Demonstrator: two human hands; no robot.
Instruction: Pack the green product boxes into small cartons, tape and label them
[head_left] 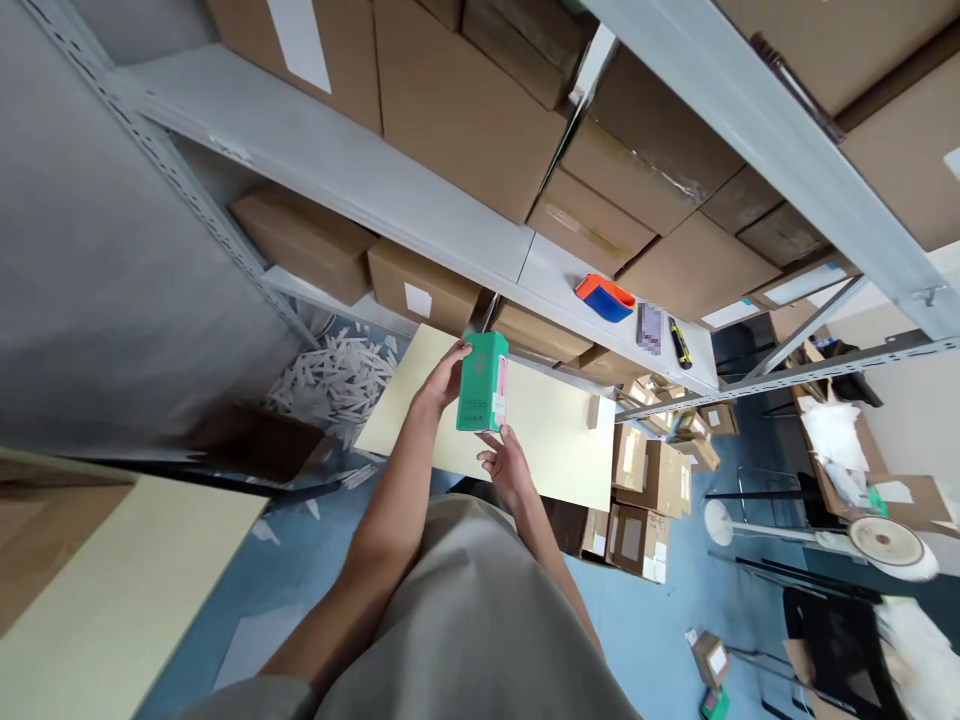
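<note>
A green box [478, 385] with red and dark printing, and a pink and white label on its right side, is held above a pale yellow tabletop [559, 440]. My left hand [444, 378] grips the box by its upper left side, thumb at the front edge. At the lower right corner, my right hand [507, 468] has its fingertips against the bottom of the box, the other fingers loosely curled below. Toward the right end of the tabletop stands a small whitish block [600, 412].
Grey metal shelving [450, 235] stacked with cardboard boxes [465, 110] rises ahead. An orange and blue item [606, 298] and a yellow-black cutter [680, 343] lie on a shelf. White paper strips [337, 380] are heaped at left. Cartons [649, 480] and a fan [885, 540] stand at right.
</note>
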